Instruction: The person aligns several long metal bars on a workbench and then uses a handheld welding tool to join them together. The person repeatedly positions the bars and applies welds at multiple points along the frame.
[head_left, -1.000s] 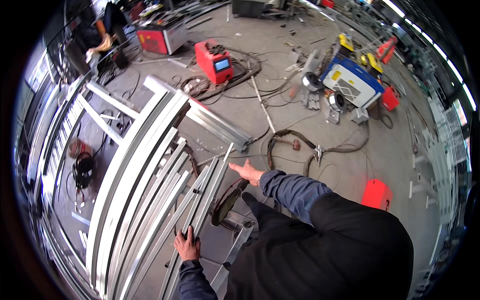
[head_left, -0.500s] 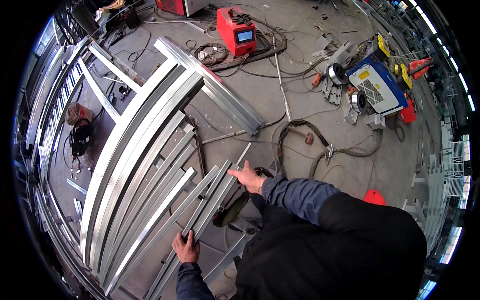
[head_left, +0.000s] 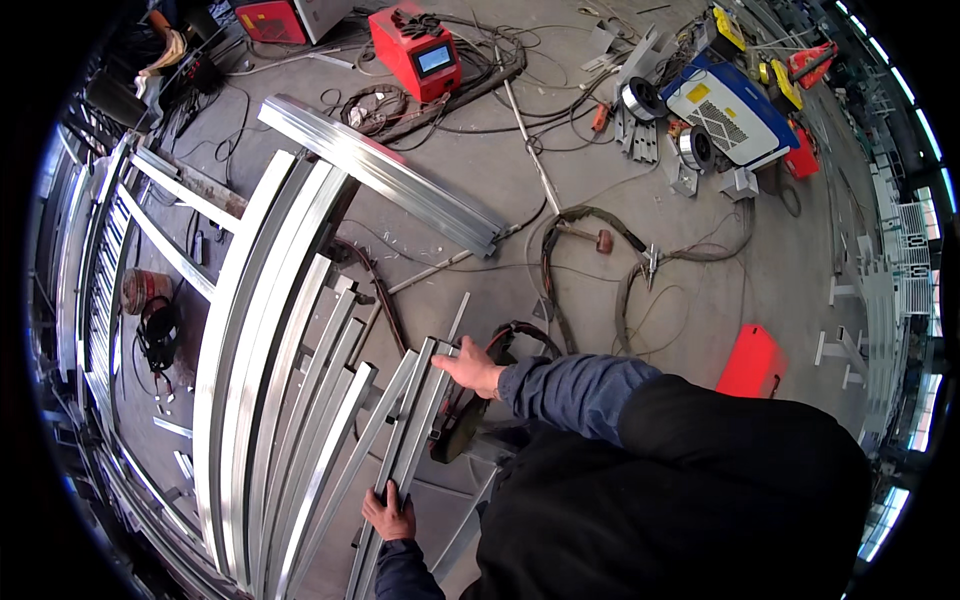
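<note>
Since a second ago, the right hand has moved from beside the metal channel onto its far end, grasping it; the left hand still clasps it lower down, fingers over the edge. That channel lies along the right edge of several metal profiles. Beyond, a mallet rests on the floor.

Head view: fisheye, from head height, facing downward; left hand and right hand near, floor extending beyond.
</note>
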